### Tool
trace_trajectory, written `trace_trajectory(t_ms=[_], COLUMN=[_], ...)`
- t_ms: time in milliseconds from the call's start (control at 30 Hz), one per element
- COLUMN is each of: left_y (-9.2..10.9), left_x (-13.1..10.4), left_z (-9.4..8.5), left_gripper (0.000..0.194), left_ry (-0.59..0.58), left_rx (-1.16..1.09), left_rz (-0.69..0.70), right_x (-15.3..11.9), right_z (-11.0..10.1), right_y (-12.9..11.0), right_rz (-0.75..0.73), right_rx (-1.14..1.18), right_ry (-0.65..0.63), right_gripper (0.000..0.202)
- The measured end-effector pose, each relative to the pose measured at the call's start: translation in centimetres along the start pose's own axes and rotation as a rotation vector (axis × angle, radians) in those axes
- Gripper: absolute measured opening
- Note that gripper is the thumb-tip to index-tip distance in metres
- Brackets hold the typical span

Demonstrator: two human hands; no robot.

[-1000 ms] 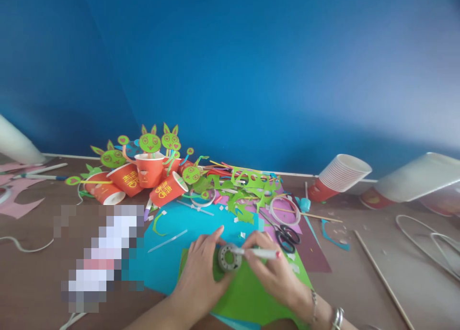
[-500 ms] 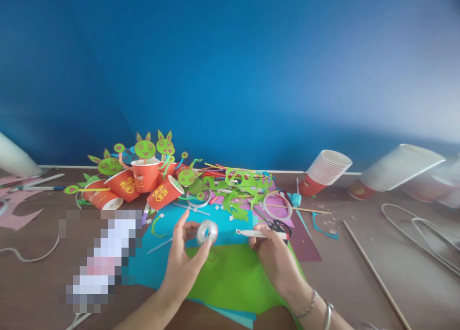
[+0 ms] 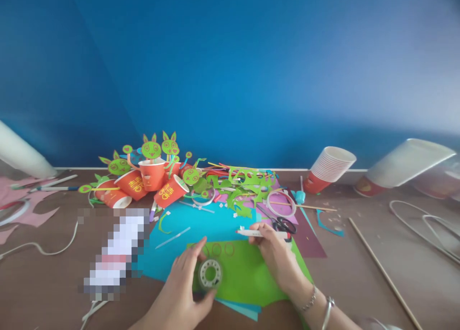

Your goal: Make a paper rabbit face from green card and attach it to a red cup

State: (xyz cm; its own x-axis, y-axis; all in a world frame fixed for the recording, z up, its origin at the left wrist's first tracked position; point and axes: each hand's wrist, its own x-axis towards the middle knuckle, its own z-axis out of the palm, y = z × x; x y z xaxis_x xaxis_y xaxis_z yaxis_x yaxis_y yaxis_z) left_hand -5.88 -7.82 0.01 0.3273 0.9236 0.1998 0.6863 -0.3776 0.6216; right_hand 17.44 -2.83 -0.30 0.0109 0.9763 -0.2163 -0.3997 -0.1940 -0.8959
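My left hand [image 3: 189,277] is curved around a roll of clear tape [image 3: 217,271], thumb at its near side and fingers at its left. The roll's ring faces me, low over the green paper [image 3: 251,282] or touching it; I cannot tell which. Small circles [image 3: 216,249] are drawn in a row along the sheet's far edge. Between the thumb and fingers of my right hand [image 3: 273,253] is a white marker [image 3: 249,233], its uncapped red tip pointing left. Blue paper [image 3: 204,222] lies partly under the green sheet.
Black-handled scissors [image 3: 285,225] lie just beyond my right hand. Red paper cups [image 3: 151,176] with green animal faces stand and lean at the back left. A cup stack [image 3: 330,165] leans at the back right. Green paper scraps [image 3: 240,196] and a wooden stick [image 3: 381,267] lie around.
My left hand has brought the tape roll down and nearer to me, over the green paper, uncovering the drawn circles. My right hand keeps the marker in nearly the same place.
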Motion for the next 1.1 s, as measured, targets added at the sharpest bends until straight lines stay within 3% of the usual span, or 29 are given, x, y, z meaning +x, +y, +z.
trace_trajectory(t_ms=[200, 433, 533, 667, 767, 867, 1000, 1100], left_y=[-0.3, -0.5, -0.4, 0.2, 0.5, 0.5, -0.1, -0.5], left_x=[0.4, 0.5, 0.3, 0.1, -0.1, -0.7, -1.2, -1.1], left_z=[0.3, -0.1, -0.6, -1.0, -0.2, 1.7, 4.3, 5.2], left_gripper=[0.083, 0.087, 0.088, 0.077, 0.062, 0.046, 0.031, 0.025], left_ry=[-0.026, -0.065, -0.065, -0.081, -0.086, 0.004, 0.225, 0.365], left_rx=[-0.003, -0.041, -0.01, 0.07, 0.165, 0.354, 0.589, 0.592], left_rz=[-0.006, 0.026, 0.086, 0.178, 0.264, 0.43, 0.539, 0.592], right_x=[-0.3, -0.9, -1.1, -1.2, -0.9, -0.5, 0.2, 0.7], right_z=[0.0, 0.8, 1.2, 1.3, 1.8, 3.7, 7.2, 8.3], right_y=[0.2, -0.6, -0.9, -1.0, -1.4, -1.5, -0.3, 1.2], right_rz=[-0.004, -0.045, -0.091, -0.137, -0.077, 0.074, 0.219, 0.11], right_rx=[-0.152, -0.352, -0.413, -0.424, -0.298, -0.172, -0.123, -0.224], right_ry=[-0.035, -0.031, -0.028, 0.021, 0.045, -0.037, -0.079, -0.088], right_gripper=[0.018, 0.027, 0.027, 0.031, 0.032, 0.034, 0.028, 0.03])
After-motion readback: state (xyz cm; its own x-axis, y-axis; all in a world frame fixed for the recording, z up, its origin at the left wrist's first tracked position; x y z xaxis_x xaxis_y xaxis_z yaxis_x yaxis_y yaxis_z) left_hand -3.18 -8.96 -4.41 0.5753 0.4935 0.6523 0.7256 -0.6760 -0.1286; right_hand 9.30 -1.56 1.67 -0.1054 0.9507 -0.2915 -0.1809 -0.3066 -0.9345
